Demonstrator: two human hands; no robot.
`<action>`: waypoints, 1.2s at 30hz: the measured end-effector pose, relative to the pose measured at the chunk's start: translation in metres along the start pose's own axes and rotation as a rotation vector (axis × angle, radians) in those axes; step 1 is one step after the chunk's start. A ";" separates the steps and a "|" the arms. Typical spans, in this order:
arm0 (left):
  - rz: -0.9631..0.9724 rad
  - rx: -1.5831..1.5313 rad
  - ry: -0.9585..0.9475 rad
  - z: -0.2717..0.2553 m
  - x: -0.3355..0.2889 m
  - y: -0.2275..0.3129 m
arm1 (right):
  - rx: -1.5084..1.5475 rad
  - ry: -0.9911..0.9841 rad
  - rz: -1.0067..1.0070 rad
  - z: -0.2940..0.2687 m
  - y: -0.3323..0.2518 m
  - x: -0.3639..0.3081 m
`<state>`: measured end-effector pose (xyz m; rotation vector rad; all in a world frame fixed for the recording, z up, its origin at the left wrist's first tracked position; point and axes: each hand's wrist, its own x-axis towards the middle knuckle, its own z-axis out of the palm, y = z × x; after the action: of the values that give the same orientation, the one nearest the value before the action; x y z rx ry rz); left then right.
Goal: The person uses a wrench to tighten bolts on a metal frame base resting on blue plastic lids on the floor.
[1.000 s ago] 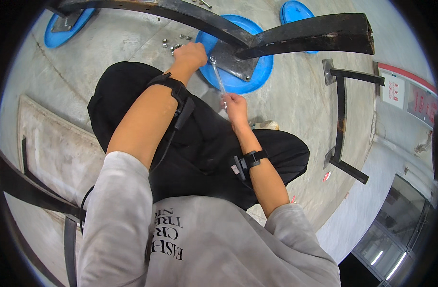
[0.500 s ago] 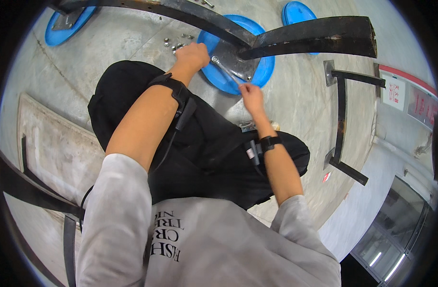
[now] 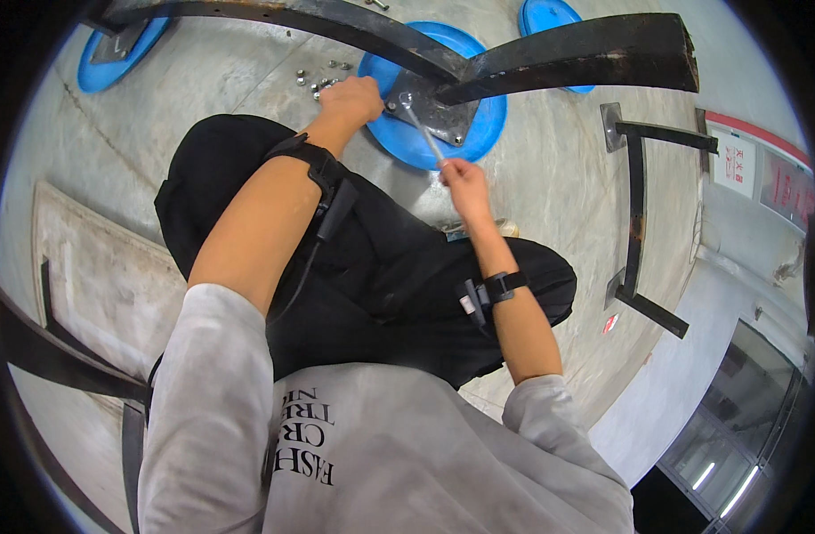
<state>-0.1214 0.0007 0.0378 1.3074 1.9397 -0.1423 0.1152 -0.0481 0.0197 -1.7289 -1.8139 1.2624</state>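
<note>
1. A grey, smooth floor (image 3: 550, 187) fills much of the view, stained in places and crossed by a crack-like line at upper left; a pale wall (image 3: 754, 240) bends along the right rim.
2. The person's black trousers (image 3: 372, 258), knees spread, take up the middle of the frame.
3. A black metal beam (image 3: 336, 25) arcs across the top, meeting a second, thicker black beam (image 3: 572, 58) that runs to the upper right.
4. A pale, dirty board (image 3: 96, 240) lies at the left edge.
5. An angular black bracket (image 3: 637, 205) with small end plates stands out at right.
6. A blue disc (image 3: 394, 142) sits at upper centre under the beams' junction; another blue disc (image 3: 145, 53) is at upper left, and further blue discs (image 3: 550, 18) overlap at upper right.
7. A dark steel plate (image 3: 447, 120) rests on the central disc, below the junction.
8. The left hand (image 3: 351, 100), at upper centre, reaches to that disc's left rim, beside the plate's corner; its fingertips are hidden, so whether it grasps anything cannot be told.
9. The right hand (image 3: 465, 182), just below the disc, is closed around the handle of a wrench (image 3: 424, 131).
10. The wrench slants up-left across disc and plate, its ring end near the plate's left corner.
11. Small metal nuts (image 3: 302, 81) lie scattered left of the left hand.
</note>
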 end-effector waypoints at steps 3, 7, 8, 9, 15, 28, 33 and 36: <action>-0.028 -0.010 0.065 0.003 0.001 0.000 | 0.276 -0.035 0.174 0.024 0.002 -0.016; -0.015 0.005 0.050 0.002 0.001 -0.001 | 0.383 -0.057 0.306 0.043 -0.009 -0.022; -0.019 0.004 0.048 0.002 0.000 -0.001 | 0.413 -0.057 0.329 0.047 -0.011 -0.023; -0.020 0.003 0.047 0.002 0.000 0.000 | 0.417 -0.049 0.321 0.051 -0.010 -0.022; 0.048 0.010 0.026 0.004 0.003 -0.004 | 0.475 -0.019 0.369 0.058 -0.018 -0.025; 0.032 0.007 0.042 0.002 0.001 -0.002 | -0.052 -0.015 0.128 0.020 0.011 0.005; 0.038 0.007 0.013 0.004 0.001 -0.004 | -0.372 0.055 -0.210 -0.027 -0.016 0.037; 0.020 -0.012 0.020 0.005 0.002 -0.004 | -0.425 0.046 -0.321 -0.033 -0.022 0.037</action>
<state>-0.1222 -0.0021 0.0323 1.3251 1.9407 -0.1079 0.1186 0.0008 0.0424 -1.5507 -2.3414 0.7424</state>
